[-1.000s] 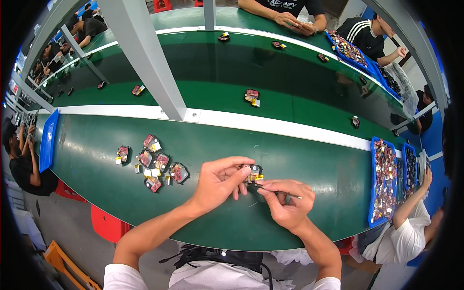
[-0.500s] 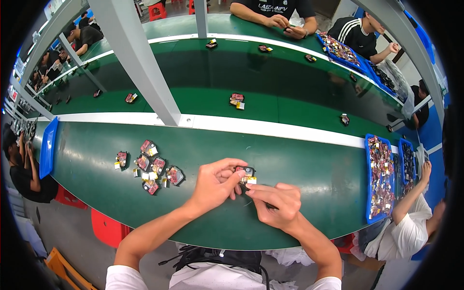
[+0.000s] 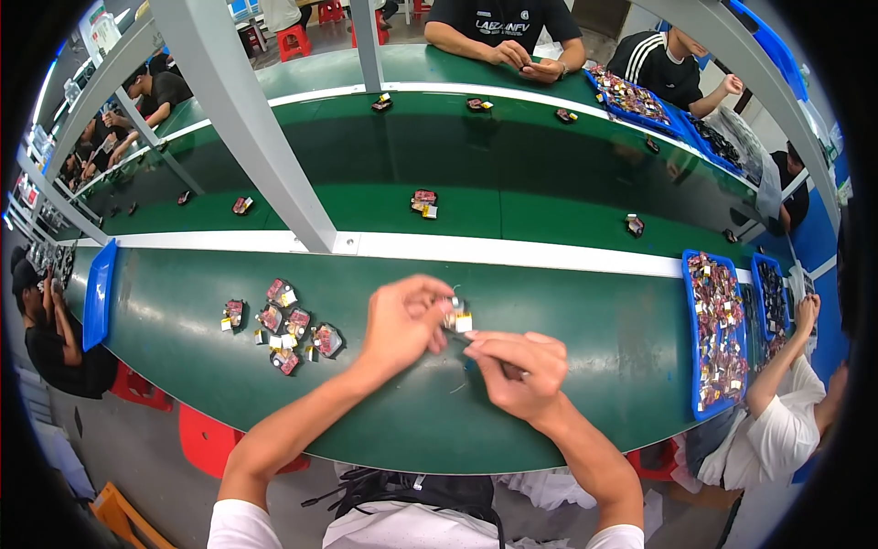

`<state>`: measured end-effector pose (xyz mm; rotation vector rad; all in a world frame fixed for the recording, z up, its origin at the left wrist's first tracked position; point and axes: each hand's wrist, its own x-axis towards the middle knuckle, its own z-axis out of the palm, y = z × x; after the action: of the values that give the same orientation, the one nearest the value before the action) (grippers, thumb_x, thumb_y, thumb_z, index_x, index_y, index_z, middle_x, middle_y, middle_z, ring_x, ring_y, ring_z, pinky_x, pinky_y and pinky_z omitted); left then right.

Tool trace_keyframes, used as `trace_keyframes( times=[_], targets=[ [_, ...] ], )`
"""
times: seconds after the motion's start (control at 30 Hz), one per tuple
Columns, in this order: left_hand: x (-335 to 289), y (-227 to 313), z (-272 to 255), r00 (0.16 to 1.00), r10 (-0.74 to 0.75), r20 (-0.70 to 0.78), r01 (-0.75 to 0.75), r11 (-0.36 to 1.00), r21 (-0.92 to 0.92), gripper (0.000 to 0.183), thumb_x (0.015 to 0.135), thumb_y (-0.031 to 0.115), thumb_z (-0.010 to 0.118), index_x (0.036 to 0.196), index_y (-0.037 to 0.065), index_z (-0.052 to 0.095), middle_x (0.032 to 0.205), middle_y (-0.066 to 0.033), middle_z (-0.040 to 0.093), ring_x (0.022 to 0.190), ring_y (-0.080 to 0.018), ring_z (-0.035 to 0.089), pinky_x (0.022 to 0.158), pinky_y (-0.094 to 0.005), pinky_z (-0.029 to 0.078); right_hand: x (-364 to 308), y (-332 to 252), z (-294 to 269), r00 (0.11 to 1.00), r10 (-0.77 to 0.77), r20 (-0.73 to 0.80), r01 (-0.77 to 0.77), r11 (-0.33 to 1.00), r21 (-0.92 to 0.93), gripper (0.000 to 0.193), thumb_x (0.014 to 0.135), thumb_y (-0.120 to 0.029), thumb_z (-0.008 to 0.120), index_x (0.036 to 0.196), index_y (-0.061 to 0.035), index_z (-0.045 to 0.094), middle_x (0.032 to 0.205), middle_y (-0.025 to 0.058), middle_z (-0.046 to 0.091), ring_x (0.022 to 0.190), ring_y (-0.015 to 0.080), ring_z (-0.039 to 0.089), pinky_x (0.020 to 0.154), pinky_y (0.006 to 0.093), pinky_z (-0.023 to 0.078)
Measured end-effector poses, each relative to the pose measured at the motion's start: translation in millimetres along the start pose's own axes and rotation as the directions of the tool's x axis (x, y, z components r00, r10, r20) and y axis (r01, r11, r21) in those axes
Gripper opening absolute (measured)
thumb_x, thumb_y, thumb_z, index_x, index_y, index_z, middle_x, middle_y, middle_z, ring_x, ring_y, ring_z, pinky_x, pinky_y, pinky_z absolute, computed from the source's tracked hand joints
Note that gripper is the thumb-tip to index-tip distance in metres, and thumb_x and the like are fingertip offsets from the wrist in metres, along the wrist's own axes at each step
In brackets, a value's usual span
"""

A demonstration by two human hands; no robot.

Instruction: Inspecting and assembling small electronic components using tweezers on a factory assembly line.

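Note:
My left hand (image 3: pixel 400 320) is closed on a small electronic module (image 3: pixel 459 320), gripped at its left side above the green table. A silver-and-yellow piece shows on the module; the rest is blurred and partly covered by my fingers. My right hand (image 3: pixel 528 368) is just to the lower right, its fingers pinched around a thin dark tool whose kind I cannot make out. The tool's front end is close to the module's lower edge; contact is unclear. Left of my hands lies a loose group of similar modules (image 3: pixel 297 322) with red boards and black housings.
A blue tray full of modules (image 3: pixel 688 339) stands at the right, another blue tray (image 3: pixel 98 295) at the far left. Beyond the white rail (image 3: pixel 476 248), a green conveyor belt (image 3: pixel 530 215) carries spaced modules. A grey post (image 3: pixel 261 137) rises ahead. Co-workers sit around.
The module in my left hand has tilted and now looks narrower and blurred. My right hand stays close below it. The belt's modules appear farther left, and the whole view has shifted slightly.

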<state>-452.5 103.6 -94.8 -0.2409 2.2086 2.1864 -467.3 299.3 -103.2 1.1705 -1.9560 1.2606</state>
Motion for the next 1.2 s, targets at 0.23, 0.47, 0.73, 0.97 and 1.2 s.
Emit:
trace_keyframes(
  times=[0.23, 0.47, 0.73, 0.97, 1.2],
  targets=[
    [128, 17, 14, 0.959, 0.267, -0.090, -0.249, 0.952, 0.178, 0.012, 0.093, 0.002, 0.066, 0.098, -0.008, 0.061, 0.081, -0.0135, 0.067, 0.056, -0.0196, 0.070, 0.042, -0.0287, 0.053, 0, 8, 2, 0.972, 0.145, -0.184, -0.131, 0.988, 0.084, 0.024, 0.071, 0.007, 0.083, 0.089, -0.0039, 0.073, 0.092, 0.0103, 0.078, 0.042, 0.0061, 0.047, 0.041, 0.0215, 0.035],
    [168, 17, 2, 0.846, 0.531, -0.040, -0.172, 0.344, 0.923, 0.025, 0.087, 0.022, 0.074, 0.098, 0.000, 0.068, 0.111, -0.0238, 0.061, 0.092, -0.0457, 0.067, 0.079, -0.0536, 0.056, 0, 10, 1, 0.963, 0.210, -0.171, -0.199, 0.977, 0.083, 0.021, 0.071, 0.006, 0.083, 0.086, -0.0030, 0.073, 0.092, 0.0099, 0.078, 0.042, 0.0073, 0.047, 0.041, 0.0226, 0.035],
    [171, 29, -78, 0.967, 0.252, 0.028, -0.108, 0.308, 0.945, 0.016, 0.077, 0.012, 0.078, 0.093, 0.007, 0.075, 0.096, -0.0096, 0.072, 0.089, -0.0289, 0.070, 0.081, -0.0407, 0.056, 3, 9, -1, 0.984, 0.113, -0.139, -0.111, 0.994, 0.018, 0.020, 0.070, 0.002, 0.084, 0.086, -0.0050, 0.073, 0.088, 0.0069, 0.078, 0.054, 0.0121, 0.065, 0.043, 0.0240, 0.037],
    [162, 32, -95, 0.996, 0.043, -0.079, 0.028, 0.682, 0.730, 0.013, 0.087, 0.009, 0.071, 0.086, -0.003, 0.066, 0.068, -0.0101, 0.068, 0.057, -0.0193, 0.067, 0.050, -0.0330, 0.053, 1, 5, -1, 0.985, 0.149, -0.087, -0.149, 0.989, 0.007, 0.021, 0.070, 0.002, 0.084, 0.087, -0.0053, 0.073, 0.089, 0.0070, 0.078, 0.044, 0.0106, 0.053, 0.043, 0.0244, 0.036],
    [158, 35, -92, 0.996, -0.018, -0.084, 0.066, 0.780, 0.622, 0.012, 0.087, 0.000, 0.054, 0.080, -0.008, 0.059, 0.063, -0.0156, 0.067, 0.049, -0.0215, 0.067, 0.047, -0.0328, 0.056, 2, 5, 3, 0.984, 0.154, -0.088, -0.152, 0.988, 0.036, 0.020, 0.070, 0.003, 0.083, 0.086, -0.0048, 0.073, 0.090, 0.0072, 0.078, 0.041, 0.0095, 0.047, 0.043, 0.0238, 0.035]
  ],
)
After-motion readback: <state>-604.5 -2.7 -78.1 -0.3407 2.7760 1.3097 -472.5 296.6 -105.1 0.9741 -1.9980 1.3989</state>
